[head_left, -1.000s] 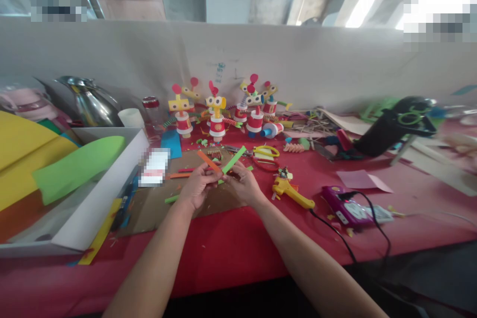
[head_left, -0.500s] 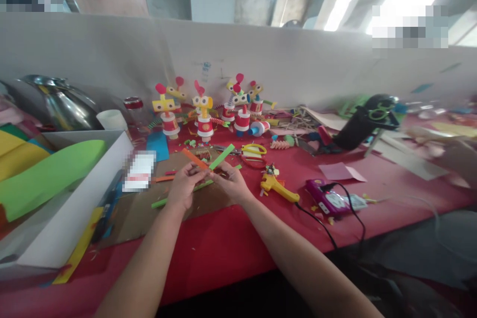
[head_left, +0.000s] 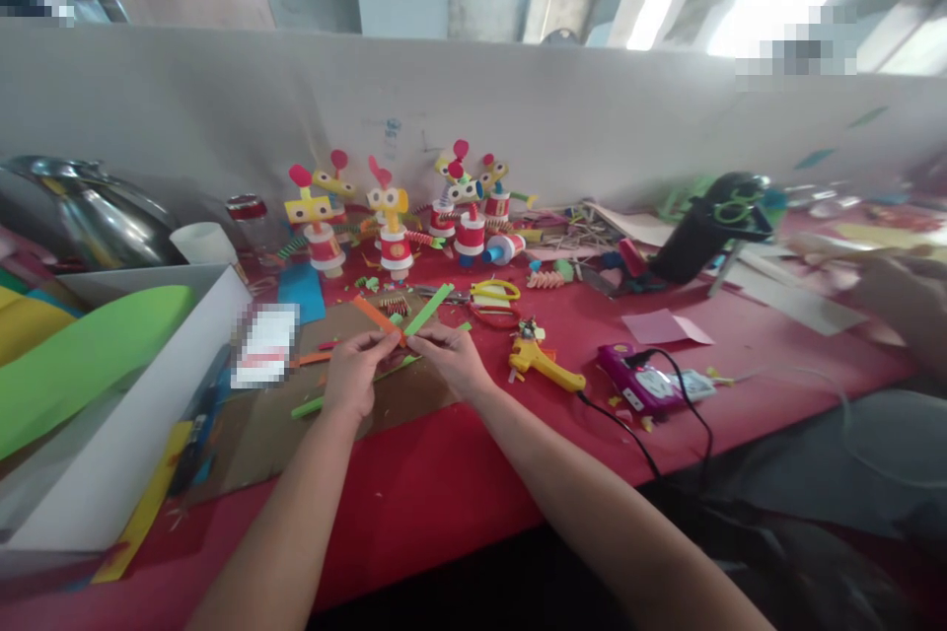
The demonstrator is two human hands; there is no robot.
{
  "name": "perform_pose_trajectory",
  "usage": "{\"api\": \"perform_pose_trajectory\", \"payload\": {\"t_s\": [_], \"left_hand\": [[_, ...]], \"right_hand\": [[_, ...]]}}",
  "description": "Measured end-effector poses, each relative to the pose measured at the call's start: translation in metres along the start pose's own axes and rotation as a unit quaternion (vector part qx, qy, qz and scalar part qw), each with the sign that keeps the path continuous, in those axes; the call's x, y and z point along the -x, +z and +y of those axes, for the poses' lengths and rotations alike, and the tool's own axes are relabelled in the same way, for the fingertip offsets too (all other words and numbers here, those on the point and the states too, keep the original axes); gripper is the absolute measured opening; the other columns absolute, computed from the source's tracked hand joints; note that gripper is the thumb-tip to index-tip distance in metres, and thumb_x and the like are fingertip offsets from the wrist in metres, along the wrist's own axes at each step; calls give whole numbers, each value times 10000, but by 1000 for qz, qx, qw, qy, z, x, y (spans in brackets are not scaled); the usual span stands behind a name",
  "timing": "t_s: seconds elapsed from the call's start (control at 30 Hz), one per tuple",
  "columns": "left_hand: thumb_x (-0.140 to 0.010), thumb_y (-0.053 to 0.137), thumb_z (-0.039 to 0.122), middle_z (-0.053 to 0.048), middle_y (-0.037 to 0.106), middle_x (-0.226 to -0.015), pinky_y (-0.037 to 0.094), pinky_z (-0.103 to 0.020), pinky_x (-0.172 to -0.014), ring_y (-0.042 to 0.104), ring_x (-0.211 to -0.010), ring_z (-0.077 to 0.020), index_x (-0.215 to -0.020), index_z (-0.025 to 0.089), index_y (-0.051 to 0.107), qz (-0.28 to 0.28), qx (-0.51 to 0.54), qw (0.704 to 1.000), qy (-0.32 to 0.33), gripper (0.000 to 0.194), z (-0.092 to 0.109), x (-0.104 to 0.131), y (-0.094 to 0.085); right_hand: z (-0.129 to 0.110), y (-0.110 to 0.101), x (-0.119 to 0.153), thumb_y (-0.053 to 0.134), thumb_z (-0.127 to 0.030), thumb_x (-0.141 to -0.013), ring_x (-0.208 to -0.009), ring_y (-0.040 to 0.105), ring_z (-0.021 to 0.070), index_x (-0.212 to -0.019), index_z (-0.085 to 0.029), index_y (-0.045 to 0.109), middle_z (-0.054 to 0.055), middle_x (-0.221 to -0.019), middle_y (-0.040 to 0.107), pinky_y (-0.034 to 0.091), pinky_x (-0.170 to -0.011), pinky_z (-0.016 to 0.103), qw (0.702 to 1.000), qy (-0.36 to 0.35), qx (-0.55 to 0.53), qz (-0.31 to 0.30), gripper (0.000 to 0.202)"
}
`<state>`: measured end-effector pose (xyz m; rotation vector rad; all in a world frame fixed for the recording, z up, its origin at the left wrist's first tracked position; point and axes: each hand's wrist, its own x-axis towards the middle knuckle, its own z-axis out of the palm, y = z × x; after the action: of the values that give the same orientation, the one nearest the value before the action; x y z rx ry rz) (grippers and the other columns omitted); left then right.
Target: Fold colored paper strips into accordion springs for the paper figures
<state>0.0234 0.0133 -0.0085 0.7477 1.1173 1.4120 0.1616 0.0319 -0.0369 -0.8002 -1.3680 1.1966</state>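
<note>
The left hand (head_left: 353, 373) and right hand (head_left: 457, 363) pinch, thumb against finger, where the orange strip (head_left: 374, 313) and green strip (head_left: 430, 308) meet in a V, over the cardboard (head_left: 258, 424). Which hand grips which strip, I cannot tell. For a neat joint, it seems best to keep the 2 ends square and flush, press with flat fingertips, and hold both strips under only light tension, since thin stock probably buckles. The glue gun (head_left: 547, 367) lies beside the cardboard, near the right forearm, so that elbow should stay clear.
</note>
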Motion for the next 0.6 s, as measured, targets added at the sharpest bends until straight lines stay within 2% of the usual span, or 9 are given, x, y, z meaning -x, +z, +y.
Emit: {"api": "perform_pose_trajectory", "payload": {"t_s": [0.4, 0.6], "left_hand": [[-468, 848, 309, -10, 663, -605, 488, -258, -621, 610, -582, -127, -631, 141, 684, 8, -12, 1000, 8, 286, -4, -1, 2], [-493, 836, 354, -11, 660, -604, 475, -251, -617, 593, -577, -123, -655, 145, 702, -10, -31, 999, 34, 297, -10, -2, 3]], "right_hand": [[-6, 4, 2, 732, -369, -653, -660, 578, 147, -684, -181, 708, 11, -679, 660, 448, -661, 271, 996, 49, -72, 15, 192], [-7, 7, 3, 755, -344, -626, -611, 584, 139, -676, -156, 689, 10, -615, 645, 447, -610, 258, 984, 94, -143, 54, 205]]}}
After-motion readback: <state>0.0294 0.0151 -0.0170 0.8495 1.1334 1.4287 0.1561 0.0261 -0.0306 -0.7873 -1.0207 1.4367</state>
